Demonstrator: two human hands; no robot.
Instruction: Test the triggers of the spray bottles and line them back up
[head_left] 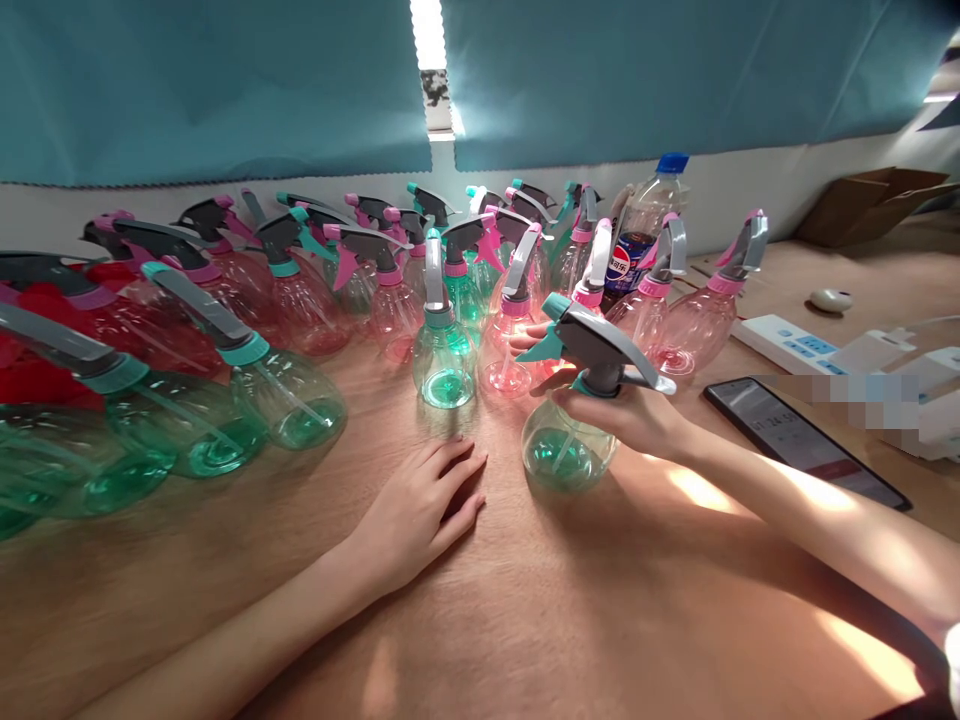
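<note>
My right hand [626, 412] is wrapped round the neck of a green spray bottle [566, 455], just under its grey and teal trigger head. The bottle is upright, close over or on the wooden table [480, 640]; I cannot tell which. My left hand [420, 505] rests on the tabletop with its fingers loosely spread, holding nothing. Beyond it stands another green spray bottle [444, 365] with a teal collar. A pink spray bottle [506, 350] is beside that one, behind the fingers of my right hand.
Several more green spray bottles [289, 405] and red ones [307, 310] crowd the left and back. A cola bottle [637, 230] stands behind. At right lie a phone [806, 440], a power strip [795, 345], a white mouse-like object [831, 300] and a cardboard box [855, 210].
</note>
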